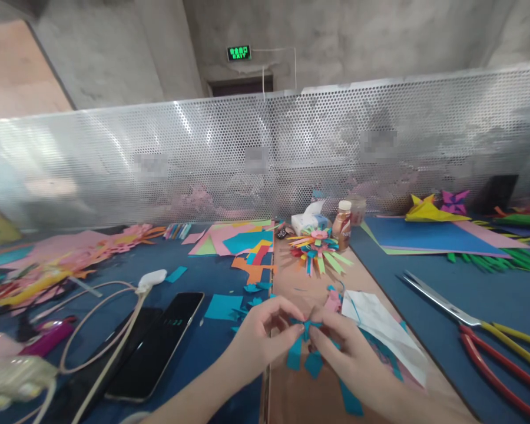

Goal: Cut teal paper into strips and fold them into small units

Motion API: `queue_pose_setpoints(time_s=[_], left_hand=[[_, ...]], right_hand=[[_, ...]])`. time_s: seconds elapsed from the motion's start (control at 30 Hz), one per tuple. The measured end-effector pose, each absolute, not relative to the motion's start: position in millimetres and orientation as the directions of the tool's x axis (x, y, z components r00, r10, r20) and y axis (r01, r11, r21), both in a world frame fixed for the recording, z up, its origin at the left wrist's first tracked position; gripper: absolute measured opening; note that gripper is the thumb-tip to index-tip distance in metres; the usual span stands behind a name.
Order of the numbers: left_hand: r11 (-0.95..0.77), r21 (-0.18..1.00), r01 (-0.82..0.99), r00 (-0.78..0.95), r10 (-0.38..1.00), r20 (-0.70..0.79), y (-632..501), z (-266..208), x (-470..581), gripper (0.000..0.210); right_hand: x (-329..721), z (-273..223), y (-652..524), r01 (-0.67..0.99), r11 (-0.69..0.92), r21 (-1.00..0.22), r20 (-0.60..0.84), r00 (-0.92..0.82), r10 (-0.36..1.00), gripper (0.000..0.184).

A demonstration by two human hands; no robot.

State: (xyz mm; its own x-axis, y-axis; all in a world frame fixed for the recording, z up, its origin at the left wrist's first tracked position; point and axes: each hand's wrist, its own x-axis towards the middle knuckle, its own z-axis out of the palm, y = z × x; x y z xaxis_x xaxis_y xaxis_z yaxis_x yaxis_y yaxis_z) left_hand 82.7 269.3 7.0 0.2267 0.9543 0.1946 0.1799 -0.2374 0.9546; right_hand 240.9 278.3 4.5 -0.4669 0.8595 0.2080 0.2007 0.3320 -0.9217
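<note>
Both hands meet over the brown strip in the middle of the table. My left hand [276,330] pinches one side of a small blue paper piece [307,330] between thumb and fingers. From the other side my right hand [342,341] pinches the same piece, its fingertips almost touching the left ones. Blue strips [294,353] hang below the fingers, and how they join is partly hidden. Beside the right hand lie a crumpled white sheet [382,330] and a pink paper scrap [333,300]. A blue paper square [224,307] rests left of the left hand.
Large scissors [472,321] with red and yellow handles lie at right. A phone [159,347] and a white cable [132,324] are at left. Behind my hands stand a colourful paper-strip flower [318,247], a bottle [342,225] and a tissue pack [307,222]. A perforated metal screen [229,135] closes the back.
</note>
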Motion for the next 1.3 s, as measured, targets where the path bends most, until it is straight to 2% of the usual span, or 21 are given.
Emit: queue_pose_setpoints(time_s=[0.2, 0.57, 1.3], left_hand=[[-0.235, 0.966, 0.113, 0.242, 0.949, 0.202, 271.9, 4.3, 82.3, 0.009], [-0.211, 0.972, 0.104, 0.248, 0.952, 0.180, 272.1, 1.6, 82.0, 0.008], [-0.218, 0.972, 0.091, 0.258, 0.948, 0.189, 273.6, -3.2, 81.1, 0.007]], right_hand=[[242.0, -0.5, 278.2, 0.129, 0.228, -0.965, 0.144, -0.470, 0.871, 0.025], [240.7, 1.4, 280.1, 0.020, 0.063, -0.998, 0.044, -0.508, 0.860, 0.025], [243.8, 4.7, 282.3, 0.009, 0.034, -0.999, 0.024, -0.548, 0.836, 0.020]])
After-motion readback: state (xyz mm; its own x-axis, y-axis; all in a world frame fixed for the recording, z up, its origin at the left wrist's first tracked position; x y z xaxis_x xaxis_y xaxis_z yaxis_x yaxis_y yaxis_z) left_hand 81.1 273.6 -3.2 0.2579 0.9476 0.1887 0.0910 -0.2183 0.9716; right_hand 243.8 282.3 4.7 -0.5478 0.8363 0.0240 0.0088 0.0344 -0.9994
